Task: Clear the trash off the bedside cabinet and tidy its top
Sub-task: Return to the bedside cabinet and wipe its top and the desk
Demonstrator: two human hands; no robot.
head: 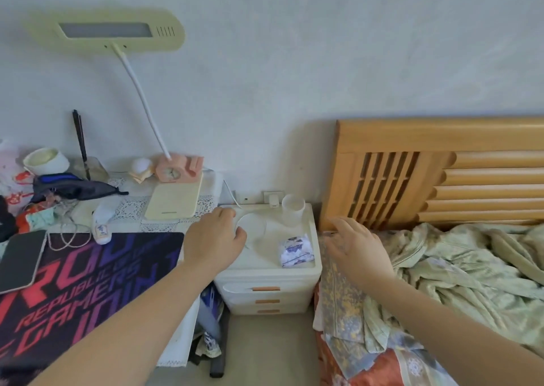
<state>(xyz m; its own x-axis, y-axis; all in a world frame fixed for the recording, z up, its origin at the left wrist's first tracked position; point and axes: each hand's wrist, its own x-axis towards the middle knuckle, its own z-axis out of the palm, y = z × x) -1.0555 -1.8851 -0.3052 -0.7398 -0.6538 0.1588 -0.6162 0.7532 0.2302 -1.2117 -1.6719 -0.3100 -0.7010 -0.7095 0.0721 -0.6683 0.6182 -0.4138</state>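
The left hand (216, 237) reaches over the near-left part of the white bedside cabinet (316, 265), fingers curled toward a clear, round, plate-like piece of plastic (253, 230) lying on the top; the hand hides that item's left edge, so whether the fingers actually pinch it cannot be told. The right hand (357, 245) hangs with loosely spread fingers, gripping nothing, just past the cabinet's right edge and above the crumpled green bedding (459, 265). On the cabinet top, a small crumpled wrapper with purple print (295, 250) lies near the front-right corner, and a translucent plastic cup (293, 210) stands upright at the back right. Behind the cup a white plug (273, 200) sits in a wall socket, partly hidden by the cabinet's raised rim, and a thin white cable (231, 192) runs down beside it. The cabinet's drawers with orange handles (266, 289) show below. Left of the cabinet, a cluttered desk carries a gaming mouse mat (88, 282) cut off by the picture edge, a phone (20, 260), and a pink clock lamp base (179, 170). The wooden headboard (426, 173) rises at right.
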